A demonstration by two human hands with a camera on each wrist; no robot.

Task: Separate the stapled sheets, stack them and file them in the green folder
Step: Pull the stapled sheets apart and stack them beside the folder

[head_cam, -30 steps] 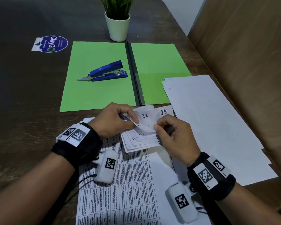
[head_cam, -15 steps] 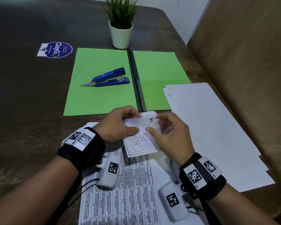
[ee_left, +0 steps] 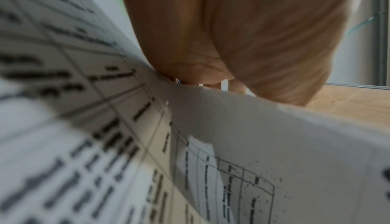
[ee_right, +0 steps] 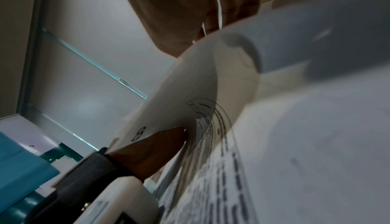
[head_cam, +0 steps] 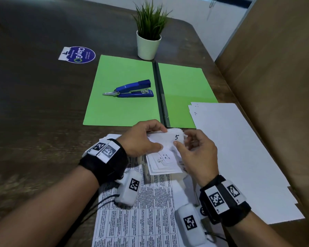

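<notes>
A stapled bundle of white sheets (head_cam: 165, 163) lies near the table's front edge, its top corners folded back; one flap shows a handwritten 5. My left hand (head_cam: 143, 139) pinches the folded flaps at the bundle's upper left corner. My right hand (head_cam: 194, 148) holds the flaps from the right, thumb on the paper. The green folder (head_cam: 121, 97) lies open beyond the hands, with a dark spine down its middle. In the wrist views I see only the left hand's palm (ee_left: 242, 36), the right hand's palm (ee_right: 179, 11) and curled printed paper (ee_left: 263, 136).
A blue stapler (head_cam: 132, 89) lies on the folder's left leaf. Loose white sheets (head_cam: 239, 154) are stacked at the right, overlapping the folder's corner. A potted plant (head_cam: 149, 32) stands behind the folder, a round sticker (head_cam: 78, 54) at its left. A wooden panel (head_cam: 275, 86) borders the right side.
The flaps numbered 18 and 15 have been turned over; the flap marked 5 is on top now. Both hands stay on the bundle's top corner.
</notes>
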